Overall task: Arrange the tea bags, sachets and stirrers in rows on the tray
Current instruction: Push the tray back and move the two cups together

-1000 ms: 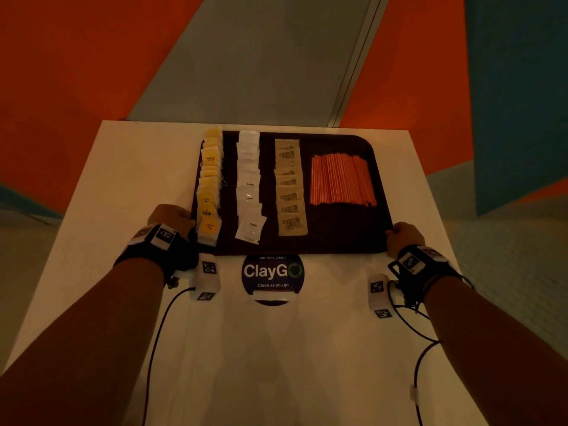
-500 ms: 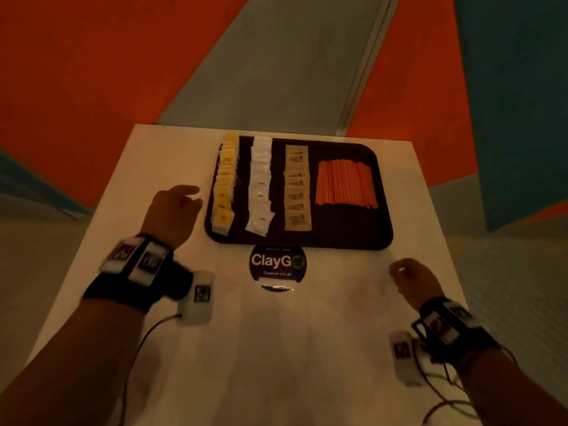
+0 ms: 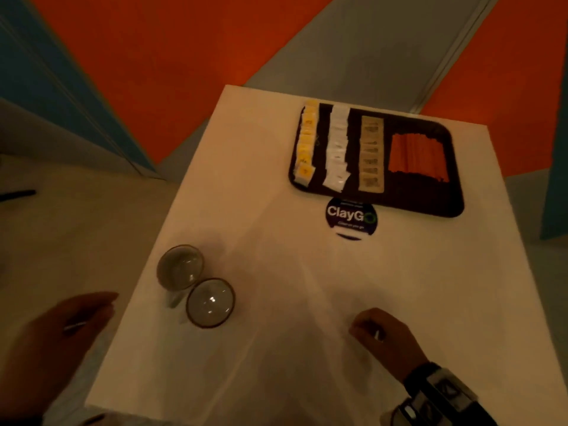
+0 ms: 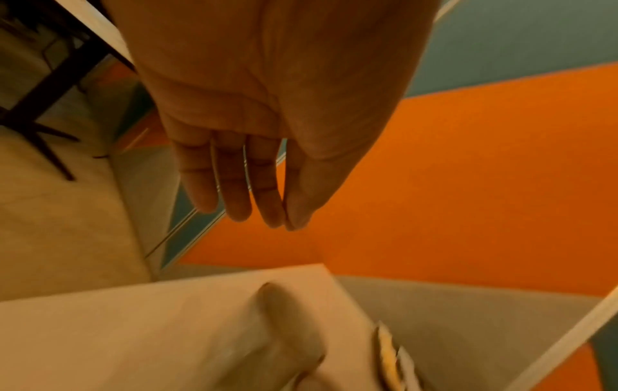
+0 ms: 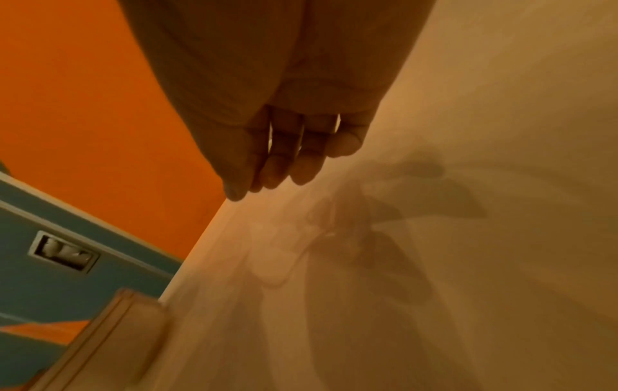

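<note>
A dark tray [image 3: 430,204] lies at the far right of the white table [image 3: 276,333]. On it run a row of yellow tea bags [image 3: 305,146], a row of white sachets [image 3: 337,149], a row of brown sachets [image 3: 371,155] and a block of orange stirrers [image 3: 416,156]. My left hand [image 3: 70,321] hangs off the table's left edge, fingers straight [image 4: 234,185], holding nothing. My right hand [image 3: 379,333] hovers over the near table with loosely curled fingers [image 5: 284,158], and it holds nothing.
Two clear glass bowls [image 3: 179,267] [image 3: 210,302] stand near the table's left edge, close to my left hand. A round ClayGo sticker [image 3: 351,215] sits just in front of the tray. Orange, grey and teal floor surrounds the table.
Both hands have let go of the tray and drawn back toward me. The view has swung left, so the tray now sits far right and the two bowls have come into sight.
</note>
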A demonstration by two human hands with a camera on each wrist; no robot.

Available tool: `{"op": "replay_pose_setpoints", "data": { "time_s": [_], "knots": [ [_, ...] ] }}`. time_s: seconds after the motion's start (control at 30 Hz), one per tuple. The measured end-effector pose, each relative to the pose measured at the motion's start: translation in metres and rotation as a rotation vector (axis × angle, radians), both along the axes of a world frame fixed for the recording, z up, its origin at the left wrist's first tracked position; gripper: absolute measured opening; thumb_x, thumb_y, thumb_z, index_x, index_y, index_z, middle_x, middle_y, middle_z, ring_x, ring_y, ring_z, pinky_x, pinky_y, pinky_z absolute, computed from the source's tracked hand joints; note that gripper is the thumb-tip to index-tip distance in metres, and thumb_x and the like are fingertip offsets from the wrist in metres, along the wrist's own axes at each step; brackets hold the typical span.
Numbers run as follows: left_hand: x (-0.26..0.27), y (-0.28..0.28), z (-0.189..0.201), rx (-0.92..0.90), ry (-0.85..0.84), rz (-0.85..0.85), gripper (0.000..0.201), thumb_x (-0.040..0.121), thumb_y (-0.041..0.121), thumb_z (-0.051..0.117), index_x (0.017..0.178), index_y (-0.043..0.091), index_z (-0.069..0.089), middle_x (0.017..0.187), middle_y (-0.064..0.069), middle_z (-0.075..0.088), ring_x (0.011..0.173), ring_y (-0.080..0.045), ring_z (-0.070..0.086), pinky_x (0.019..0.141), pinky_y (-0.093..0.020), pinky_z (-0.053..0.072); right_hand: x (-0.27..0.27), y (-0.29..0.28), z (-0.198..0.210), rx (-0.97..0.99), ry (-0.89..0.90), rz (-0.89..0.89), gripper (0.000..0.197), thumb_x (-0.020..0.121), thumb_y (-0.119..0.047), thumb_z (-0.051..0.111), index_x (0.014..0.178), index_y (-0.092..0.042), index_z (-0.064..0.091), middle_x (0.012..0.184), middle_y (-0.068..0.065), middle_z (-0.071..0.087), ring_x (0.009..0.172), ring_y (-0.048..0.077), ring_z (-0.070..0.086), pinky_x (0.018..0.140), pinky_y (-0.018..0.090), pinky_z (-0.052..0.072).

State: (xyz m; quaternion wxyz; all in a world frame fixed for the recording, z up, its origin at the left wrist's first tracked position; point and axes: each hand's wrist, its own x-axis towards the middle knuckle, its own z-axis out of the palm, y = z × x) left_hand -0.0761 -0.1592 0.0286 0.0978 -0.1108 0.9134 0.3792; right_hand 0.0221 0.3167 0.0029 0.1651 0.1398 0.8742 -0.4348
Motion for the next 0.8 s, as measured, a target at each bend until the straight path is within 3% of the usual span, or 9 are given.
{"op": "replay_pose_setpoints", "data": {
  "time_s": [0.1, 0.17, 0.2, 0.3, 0.37, 0.47, 0.57, 0.7, 0.8],
  "knots": [
    [0.006, 0.034, 0.005, 0.093, -0.109, 0.0, 0.018, 0.082, 0.014, 0.066, 0.099, 0.022, 0.067, 0.099, 0.004, 0.062, 0.086, -0.017, 0.059, 0.069, -0.019, 0.049, -0.009, -0.056, -0.002, -0.037, 0.027, 0.045, 0.017, 0.084, -0.021, 0.065, 0.077, -0.035, 0.058, 0.082, -0.007, 0.06, 0.082, 0.007, 0.053, 0.068, 0.007, 0.038],
    [0.002, 0.047, -0.007, 0.096, -0.143, -0.076, 0.027, 0.081, 0.014, 0.067, 0.107, 0.02, 0.063, 0.109, 0.002, 0.052, 0.092, -0.019, 0.055, 0.07, -0.024, 0.044, -0.017, -0.096, -0.008, -0.072, -0.04, 0.152, 0.01, 0.086, -0.035, 0.058, 0.087, -0.03, 0.066, 0.09, -0.002, 0.062, 0.084, 0.008, 0.056, 0.076, 0.012, 0.04],
    [-0.002, 0.05, -0.015, 0.11, -0.181, -0.094, 0.031, 0.08, 0.015, 0.068, 0.11, 0.02, 0.062, 0.112, 0.002, 0.049, 0.094, -0.02, 0.054, 0.073, -0.028, 0.043, -0.02, -0.117, -0.013, -0.082, -0.075, 0.24, 0.025, 0.087, -0.041, 0.053, 0.099, -0.025, 0.068, 0.096, 0.0, 0.062, 0.091, 0.011, 0.057, 0.082, 0.015, 0.041],
    [-0.016, 0.063, -0.035, 0.159, -0.214, -0.139, 0.035, 0.081, 0.014, 0.068, 0.114, 0.009, 0.058, 0.111, -0.003, 0.05, 0.093, -0.02, 0.053, 0.075, -0.029, 0.041, -0.03, -0.173, -0.022, -0.141, -0.206, 0.411, 0.035, 0.092, -0.033, 0.052, 0.126, -0.025, 0.055, 0.099, -0.007, 0.052, 0.092, 0.008, 0.05, 0.084, 0.011, 0.038],
    [-0.022, 0.069, -0.041, 0.201, -0.196, -0.147, 0.028, 0.082, 0.013, 0.066, 0.108, 0.004, 0.058, 0.106, -0.007, 0.053, 0.089, -0.019, 0.053, 0.073, -0.026, 0.04, -0.037, -0.202, -0.022, -0.224, -0.269, 0.418, 0.043, 0.091, -0.03, 0.054, 0.133, -0.025, 0.046, 0.096, -0.01, 0.05, 0.092, 0.007, 0.049, 0.088, 0.018, 0.041],
    [-0.028, 0.068, -0.045, 0.202, -0.177, -0.205, 0.011, 0.084, 0.013, 0.064, 0.089, 0.003, 0.062, 0.103, -0.015, 0.058, 0.092, -0.026, 0.056, 0.079, -0.035, 0.045, -0.049, -0.23, -0.02, -0.449, -0.362, 0.283, 0.052, 0.09, -0.022, 0.056, 0.139, -0.027, 0.037, 0.087, -0.013, 0.057, 0.073, 0.007, 0.056, 0.076, 0.021, 0.049],
    [-0.03, 0.067, -0.046, 0.192, -0.166, -0.278, 0.017, 0.085, 0.013, 0.062, 0.089, -0.003, 0.067, 0.104, -0.011, 0.056, 0.099, -0.027, 0.055, 0.089, -0.043, 0.046, -0.052, -0.24, -0.018, -0.595, -0.381, 0.163, 0.054, 0.089, -0.015, 0.058, 0.138, -0.024, 0.037, 0.089, -0.014, 0.061, 0.062, 0.001, 0.058, 0.064, 0.018, 0.05],
    [-0.031, 0.074, -0.042, 0.176, -0.179, -0.326, 0.015, 0.084, 0.017, 0.064, 0.069, 0.021, 0.063, 0.09, 0.005, 0.049, 0.092, -0.017, 0.052, 0.077, -0.023, 0.041, -0.051, -0.238, -0.02, -0.763, -0.367, 0.018, 0.062, 0.088, -0.006, 0.057, 0.14, -0.027, 0.03, 0.092, -0.005, 0.062, 0.066, 0.008, 0.061, 0.063, 0.021, 0.051],
    [-0.032, 0.078, -0.044, 0.196, -0.235, -0.322, 0.021, 0.083, 0.02, 0.065, 0.066, 0.028, 0.056, 0.092, 0.004, 0.048, 0.09, -0.014, 0.051, 0.069, -0.012, 0.037, -0.051, -0.234, -0.021, -0.931, -0.393, -0.214, 0.055, 0.086, 0.001, 0.056, 0.131, -0.028, 0.04, 0.088, 0.001, 0.061, 0.068, 0.016, 0.061, 0.063, 0.026, 0.049]
  ]
}}
